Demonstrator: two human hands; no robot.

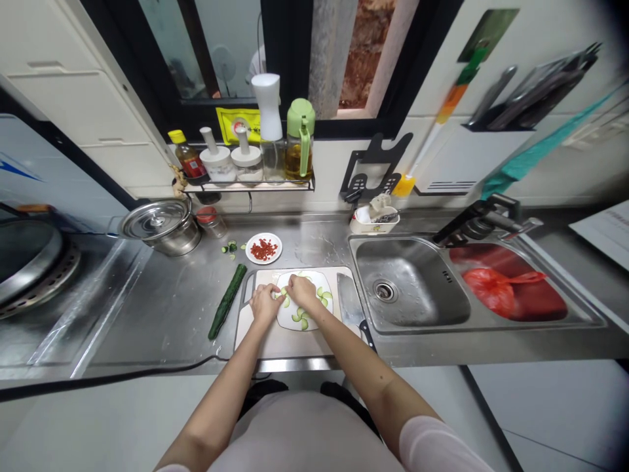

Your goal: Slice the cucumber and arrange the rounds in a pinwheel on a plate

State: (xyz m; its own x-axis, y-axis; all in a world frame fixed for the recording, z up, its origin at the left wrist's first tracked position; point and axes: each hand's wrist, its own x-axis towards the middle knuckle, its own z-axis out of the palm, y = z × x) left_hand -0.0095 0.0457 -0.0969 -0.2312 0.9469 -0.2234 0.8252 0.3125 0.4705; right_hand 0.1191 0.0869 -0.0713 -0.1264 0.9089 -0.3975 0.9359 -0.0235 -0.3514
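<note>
A white square plate (289,322) rests on the cutting board (275,346), with several pale green, curved cucumber slices (301,318) arranged around it. My left hand (265,304) is at the plate's left side, thumb and fingers pinched on a slice near the rim. Above the plate's middle, my right hand (301,292) is closed, its fingertips curled down; what they hold is hidden. To the right on the board lies a cleaver (348,298) with a black handle. A whole dark green cucumber (227,303) lies left of the board.
Behind the board stand a small plate of chopped red pieces (264,249) and some cucumber scraps (230,248). A lidded steel pot (170,229) and a red-lidded jar (211,221) are at the back left. The sink (410,282) opens to the right, with a red bag (496,292) in its second basin.
</note>
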